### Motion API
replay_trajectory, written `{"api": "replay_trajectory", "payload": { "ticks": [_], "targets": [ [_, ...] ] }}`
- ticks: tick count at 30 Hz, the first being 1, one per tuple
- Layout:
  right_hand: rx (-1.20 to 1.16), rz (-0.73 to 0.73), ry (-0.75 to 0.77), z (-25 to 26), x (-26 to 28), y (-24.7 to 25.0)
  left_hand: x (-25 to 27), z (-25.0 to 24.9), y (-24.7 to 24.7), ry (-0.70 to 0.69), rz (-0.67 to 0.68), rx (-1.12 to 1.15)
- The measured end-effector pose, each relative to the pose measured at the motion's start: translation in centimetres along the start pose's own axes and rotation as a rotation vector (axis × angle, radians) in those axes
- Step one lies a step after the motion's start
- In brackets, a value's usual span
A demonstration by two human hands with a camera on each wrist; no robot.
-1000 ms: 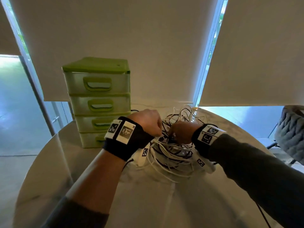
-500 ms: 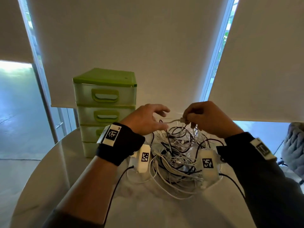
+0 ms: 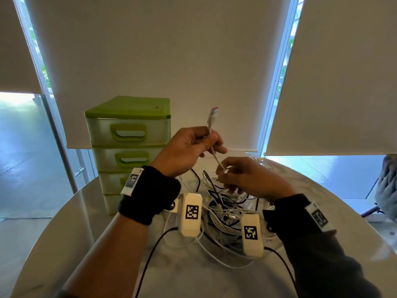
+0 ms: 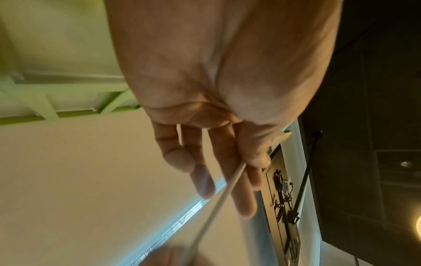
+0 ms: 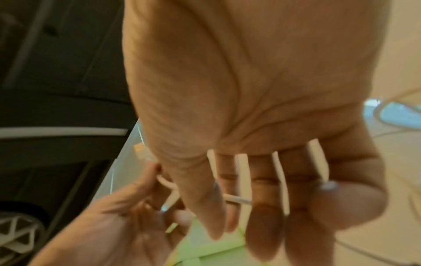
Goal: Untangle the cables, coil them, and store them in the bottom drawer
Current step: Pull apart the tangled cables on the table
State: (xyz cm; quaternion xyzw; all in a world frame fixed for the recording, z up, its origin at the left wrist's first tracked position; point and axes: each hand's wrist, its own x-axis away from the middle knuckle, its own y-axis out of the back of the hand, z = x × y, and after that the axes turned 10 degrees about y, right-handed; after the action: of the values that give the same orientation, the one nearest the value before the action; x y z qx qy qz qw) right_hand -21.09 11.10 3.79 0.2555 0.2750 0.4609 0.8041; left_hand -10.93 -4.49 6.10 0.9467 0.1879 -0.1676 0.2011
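Left hand (image 3: pixel 189 147): raised above the table (image 3: pixel 86 244), thumb and fingers pinching a white cable (image 3: pixel 211 138) just below its plug (image 3: pixel 214 111), which points up.
Right hand (image 3: pixel 247 179): lower, just right of the left, fingertips pinching the same cable further down, above the tangle (image 3: pixel 223 211).
Tangle: white and black cables heaped on the table between the wrists, right of the drawers (image 3: pixel 129 147).
Drawers: green, four tiers, all closed; the bottom one is partly hidden behind the left wrist.

Head view only: plug, tangle, drawers, both wristbands with tags.
Left wrist view only: the cable (image 4: pixel 218 196) crosses the palm side of the left hand (image 4: pixel 216 90), clamped under the thumb against loosely extended fingers (image 4: pixel 243 198); a blurred part of the other hand shows at the bottom edge.
Right wrist view only: the right hand (image 5: pixel 250 108) has its thumb closed on the cable (image 5: pixel 237 198) against the fingers; the left hand (image 5: pixel 109 225) sits beyond, blurred.

Change over the last half second: the plug end, then level between the two hands, now stands upright above the left hand; the left hand, then loose beside it, has taken hold; the right hand has dropped down the cable.
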Motion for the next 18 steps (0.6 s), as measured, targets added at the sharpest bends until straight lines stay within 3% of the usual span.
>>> {"api": "replay_trajectory", "payload": {
  "ticks": [4,7,9,11,13,15,18],
  "targets": [
    [0.140,-0.005,-0.118,-2.8,0.5,1.0,0.2,-0.8,1.6,0.008,-0.171,0.304],
    [0.153,-0.020,-0.192,-4.3,1.4,2.6,0.3,-1.3,2.7,-0.021,-0.203,0.570],
    [0.145,-0.090,-0.153,-4.8,1.8,3.6,0.2,-1.4,3.0,-0.019,-0.203,0.708],
    [0.112,-0.260,-0.063,-4.6,1.9,4.4,0.1,-1.3,2.6,0.003,-0.218,0.818],
    [-0.050,-0.473,0.029,-3.4,2.1,4.8,-0.3,-0.7,1.9,0.063,-0.212,0.804],
    [-0.237,-0.587,0.124,-1.8,2.3,5.0,-0.3,-0.2,0.7,0.145,-0.107,0.688],
    [-0.327,-0.502,0.248,1.0,2.7,4.6,-0.1,0.7,-2.4,0.257,0.078,0.339]
  ]
}}
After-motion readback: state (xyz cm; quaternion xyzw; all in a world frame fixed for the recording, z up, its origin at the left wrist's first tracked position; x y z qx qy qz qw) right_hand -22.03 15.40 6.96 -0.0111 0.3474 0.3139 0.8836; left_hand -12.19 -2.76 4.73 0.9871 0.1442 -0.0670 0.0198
